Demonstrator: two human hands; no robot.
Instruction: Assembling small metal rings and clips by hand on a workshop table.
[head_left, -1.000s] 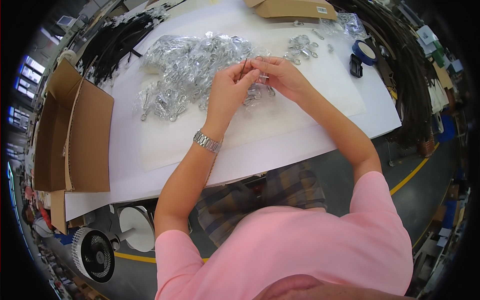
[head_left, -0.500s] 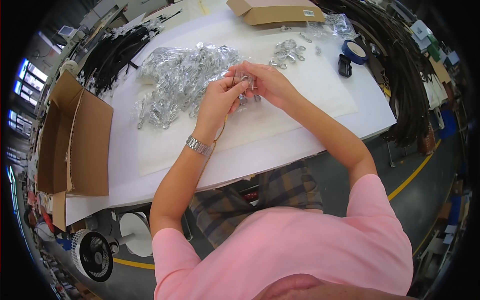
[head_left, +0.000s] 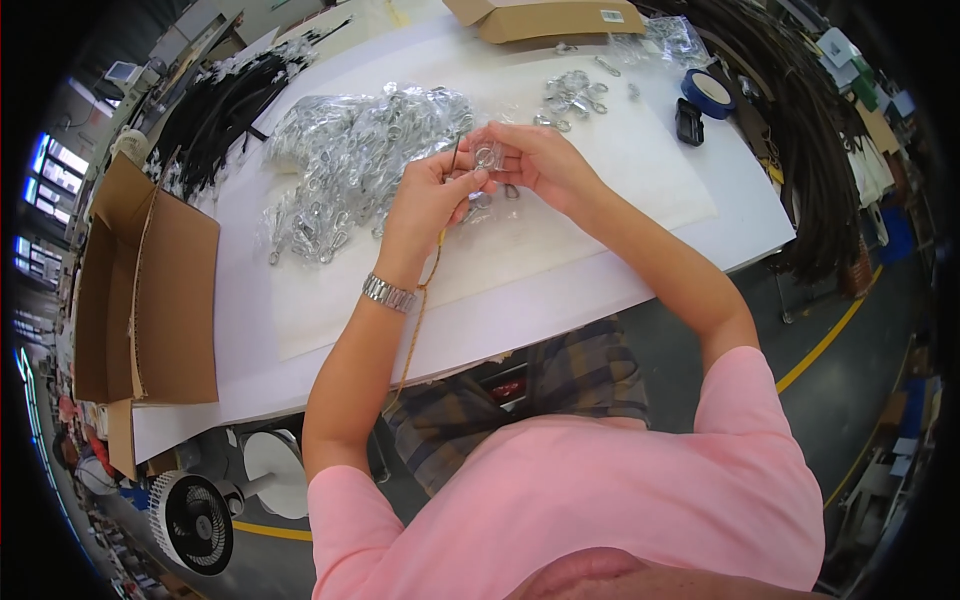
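Note:
Over the table, both hands meet at a small clear plastic bag [head_left: 488, 156] with a shiny metal fitting inside. My left hand [head_left: 436, 190] pinches the bag's near edge between thumb and fingers. A thin dark tool [head_left: 456, 152] sticks up from that same hand, and a yellow-brown cord [head_left: 424, 285] trails from it toward the table edge. My right hand [head_left: 545, 165] grips the bag's other side, fingers curled behind it. Just left of the hands spreads a heap of bagged metal snap hooks [head_left: 365, 145]. More pieces lie partly hidden beneath the hands.
Loose metal hooks [head_left: 574, 92] lie beyond my right hand. A blue tape roll [head_left: 708, 92] and a black case [head_left: 688, 122] sit at the right. Cardboard boxes stand left [head_left: 175, 300] and at the back [head_left: 550, 25]. Black straps [head_left: 215, 115] lie far left; a fan [head_left: 190, 522] stands below.
The bag between my hands now shows more openly, its metal piece facing up. Both hands shifted slightly, and the cord hangs farther from my left wrist.

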